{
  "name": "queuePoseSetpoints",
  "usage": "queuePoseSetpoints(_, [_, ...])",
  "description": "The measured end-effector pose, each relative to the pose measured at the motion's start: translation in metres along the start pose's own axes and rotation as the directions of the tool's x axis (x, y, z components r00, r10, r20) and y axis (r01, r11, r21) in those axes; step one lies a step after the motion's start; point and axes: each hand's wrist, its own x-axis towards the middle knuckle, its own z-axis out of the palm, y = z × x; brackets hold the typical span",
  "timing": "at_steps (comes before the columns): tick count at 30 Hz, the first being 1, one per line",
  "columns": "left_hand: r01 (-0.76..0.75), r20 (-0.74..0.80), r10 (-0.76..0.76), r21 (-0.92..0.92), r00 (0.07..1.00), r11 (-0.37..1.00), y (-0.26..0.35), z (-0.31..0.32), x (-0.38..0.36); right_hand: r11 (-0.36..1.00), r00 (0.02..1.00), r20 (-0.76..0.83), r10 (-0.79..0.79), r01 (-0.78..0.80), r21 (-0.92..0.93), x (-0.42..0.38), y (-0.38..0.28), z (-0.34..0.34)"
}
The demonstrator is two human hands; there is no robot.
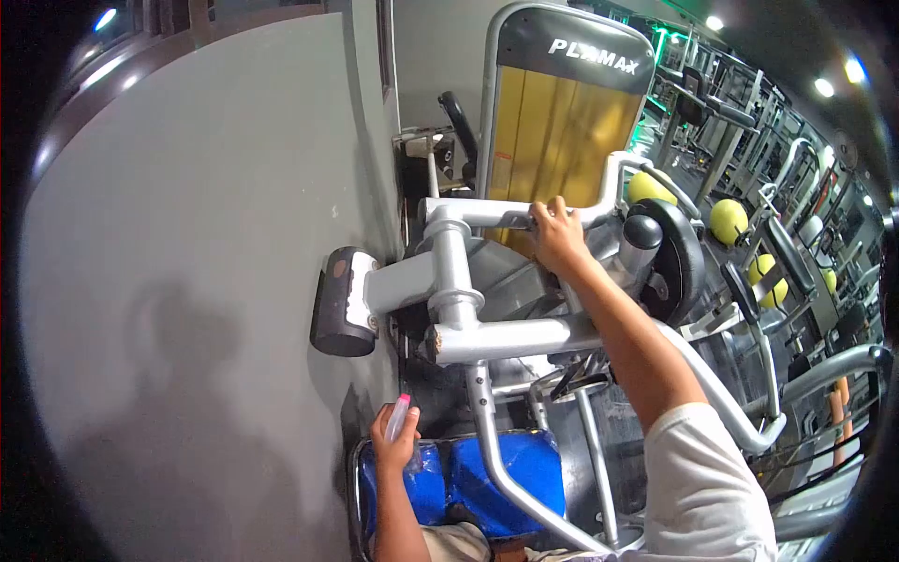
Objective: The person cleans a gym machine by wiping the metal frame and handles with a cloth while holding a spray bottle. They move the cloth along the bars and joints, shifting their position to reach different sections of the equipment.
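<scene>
My left hand (391, 438) is closed around a small clear bottle with a pink top (399, 418), held upright low in the view beside the wall. My right hand (560, 236) reaches forward, its fingers curled over the upper silver bar (482, 213) of a gym machine. Whether anything lies between that palm and the bar is hidden. Below runs a second thick silver bar (524, 338), with chipped paint at its left end. The machine's tall weight-stack cover (562, 117) has an amber panel and a dark top with white lettering.
A grey wall (206, 215) fills the left side. The machine's black-ended block (346, 302) sits close to it. Blue padded seats (506, 480) are below, near my legs. A round black pad (679, 262) stands at right, with yellow balls (729, 221) and other gym equipment beyond.
</scene>
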Motion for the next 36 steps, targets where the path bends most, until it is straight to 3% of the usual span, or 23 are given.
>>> queuePoseSetpoints(2, [-0.032, -0.027, 0.030, -0.044, 0.999, 0.999, 0.000, -0.006, 0.003, 0.997, 0.999, 0.015, 0.042, -0.041, -0.062, 0.003, -0.007, 0.008])
queuePoseSetpoints(5, [0.033, -0.085, -0.038, -0.064, 0.996, 0.997, 0.007, -0.014, 0.006, 1.000, 0.989, 0.151, 0.003, 0.000, -0.020, -0.005, -0.008, -0.013])
queuePoseSetpoints(6, [0.005, -0.085, -0.012, -0.079, 0.996, 0.997, 0.006, -0.014, 0.007, 0.998, 0.989, 0.134, -0.067, 0.068, -0.001, -0.011, 0.002, -0.003])
queuePoseSetpoints(8, [-0.002, -0.061, -0.002, -0.067, 0.998, 0.998, 0.007, -0.013, 0.006, 0.995, 0.975, 0.210, -0.068, 0.051, 0.087, -0.028, -0.006, -0.033])
queuePoseSetpoints(11, [0.010, -0.023, -0.011, -0.061, 1.000, 0.998, 0.002, -0.017, 0.003, 0.987, 0.970, 0.238, -0.049, 0.010, 0.161, -0.069, -0.025, -0.085])
queuePoseSetpoints(12, [0.010, -0.017, -0.012, -0.066, 1.000, 0.998, 0.001, -0.017, 0.004, 0.978, 0.982, 0.189, 0.030, -0.068, 0.196, -0.082, -0.026, -0.088])
queuePoseSetpoints(15, [0.007, -0.043, -0.012, -0.107, 0.999, 0.994, 0.005, -0.016, 0.005, 0.887, 0.964, 0.248, 0.098, -0.197, 0.417, -0.089, -0.018, -0.116])
queuePoseSetpoints(16, [0.003, -0.041, -0.007, -0.095, 0.999, 0.995, 0.007, -0.015, 0.005, 0.909, 0.981, 0.177, 0.076, -0.141, 0.391, -0.087, -0.005, -0.109])
queuePoseSetpoints(17, [0.001, -0.039, -0.004, -0.083, 0.999, 0.997, 0.008, -0.014, 0.005, 0.869, 0.982, 0.109, 0.155, -0.188, 0.459, -0.082, -0.001, -0.102])
queuePoseSetpoints(19, [0.005, -0.035, -0.007, -0.073, 0.999, 0.997, 0.008, -0.009, 0.002, 0.966, 0.975, -0.182, 0.129, -0.083, 0.245, -0.072, 0.003, -0.086])
queuePoseSetpoints(21, [0.006, -0.032, -0.008, -0.073, 0.999, 0.997, 0.006, -0.008, 0.004, 0.907, 0.979, -0.059, 0.194, -0.157, 0.390, -0.071, 0.036, -0.047])
queuePoseSetpoints(22, [0.010, -0.036, -0.013, -0.076, 0.999, 0.997, 0.006, -0.008, 0.005, 0.826, 0.961, 0.131, 0.245, -0.277, 0.491, -0.068, 0.045, -0.048])
queuePoseSetpoints(23, [0.016, -0.041, -0.019, -0.078, 0.999, 0.997, 0.006, -0.009, 0.004, 0.789, 0.918, 0.258, 0.301, -0.392, 0.473, -0.073, 0.053, -0.050])
queuePoseSetpoints(25, [0.015, -0.052, -0.018, -0.065, 0.998, 0.998, 0.004, -0.010, 0.004, 0.784, 0.861, 0.410, 0.301, -0.468, 0.408, -0.082, 0.053, -0.064])
queuePoseSetpoints(28, [-0.004, -0.061, 0.002, -0.031, 0.998, 1.000, 0.006, -0.007, 0.007, 0.855, 0.865, 0.447, 0.228, -0.397, 0.333, -0.089, 0.058, -0.065])
queuePoseSetpoints(32, [0.009, -0.024, -0.010, -0.050, 1.000, 0.999, 0.000, -0.004, 0.009, 0.847, 0.807, 0.545, 0.230, -0.441, 0.296, -0.089, 0.059, -0.078])
queuePoseSetpoints(35, [0.004, -0.029, -0.006, -0.052, 1.000, 0.999, 0.001, -0.004, 0.009, 0.767, 0.888, 0.327, 0.322, -0.447, 0.459, -0.093, 0.064, -0.064])
queuePoseSetpoints(36, [0.000, -0.030, -0.001, -0.041, 1.000, 0.999, 0.003, -0.005, 0.009, 0.709, 0.869, 0.304, 0.389, -0.494, 0.503, -0.084, 0.060, -0.065])
